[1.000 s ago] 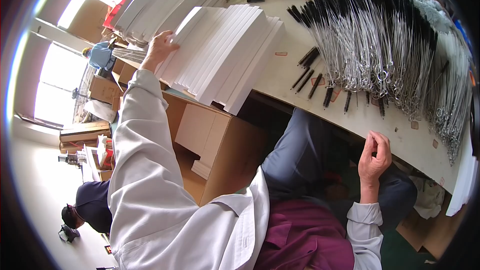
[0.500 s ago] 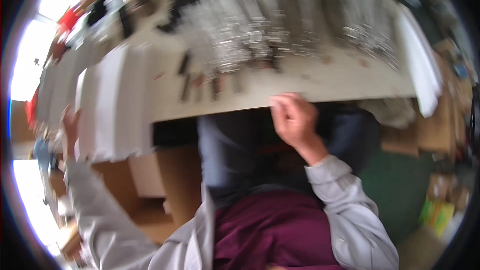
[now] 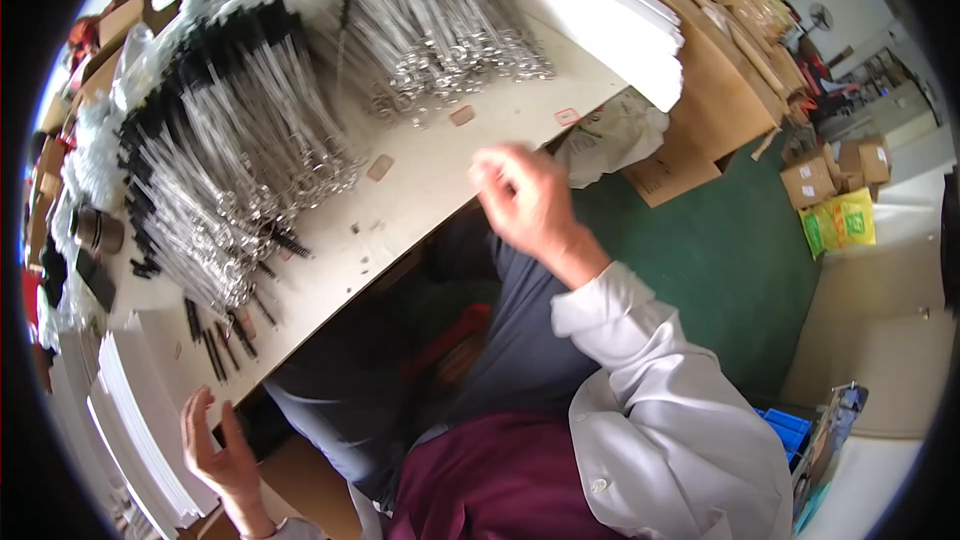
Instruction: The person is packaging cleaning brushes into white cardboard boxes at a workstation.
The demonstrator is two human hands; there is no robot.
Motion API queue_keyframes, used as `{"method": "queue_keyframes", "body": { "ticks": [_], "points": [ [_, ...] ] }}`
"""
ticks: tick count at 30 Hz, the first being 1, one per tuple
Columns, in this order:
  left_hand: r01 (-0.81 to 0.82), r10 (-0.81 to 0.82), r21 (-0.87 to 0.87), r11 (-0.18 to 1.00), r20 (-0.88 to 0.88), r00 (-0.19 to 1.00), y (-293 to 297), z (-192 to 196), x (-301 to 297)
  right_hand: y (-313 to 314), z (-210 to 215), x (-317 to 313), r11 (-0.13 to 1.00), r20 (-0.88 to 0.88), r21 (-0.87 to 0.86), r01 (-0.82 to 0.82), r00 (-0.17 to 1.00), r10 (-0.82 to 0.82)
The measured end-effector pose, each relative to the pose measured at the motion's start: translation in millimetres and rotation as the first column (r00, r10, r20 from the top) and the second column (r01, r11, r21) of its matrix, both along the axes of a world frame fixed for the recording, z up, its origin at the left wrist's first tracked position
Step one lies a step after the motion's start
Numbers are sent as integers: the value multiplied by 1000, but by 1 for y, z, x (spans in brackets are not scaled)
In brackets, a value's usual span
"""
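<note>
I read this as a pause between picks. My left hand (image 3: 222,450), fingers spread and holding nothing, touches the stacked white sheets (image 3: 130,420) at seven o'clock. My right hand (image 3: 525,198) is blurred over the table edge (image 3: 440,215); I cannot tell its grip. Next calls for lifting one sheet cleanly.
</note>
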State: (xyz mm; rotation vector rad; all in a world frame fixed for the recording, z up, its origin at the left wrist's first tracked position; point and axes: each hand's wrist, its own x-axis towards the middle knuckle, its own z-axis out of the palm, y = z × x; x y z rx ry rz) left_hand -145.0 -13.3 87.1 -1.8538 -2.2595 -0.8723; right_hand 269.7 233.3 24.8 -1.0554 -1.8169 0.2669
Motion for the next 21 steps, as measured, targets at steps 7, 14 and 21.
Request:
{"method": "queue_keyframes", "body": {
  "ticks": [7,14,21],
  "points": [
    [19,-19,218,976,-4,1000,53,-83,24,91,18,187,777,587,239,582,551,-593],
    [17,-14,229,973,-12,1000,69,-109,29,118,-2,243,767,718,211,606,436,-542],
    [-5,-1,218,976,31,1000,73,-120,33,126,-8,253,785,717,245,569,439,-542]
  ]
}}
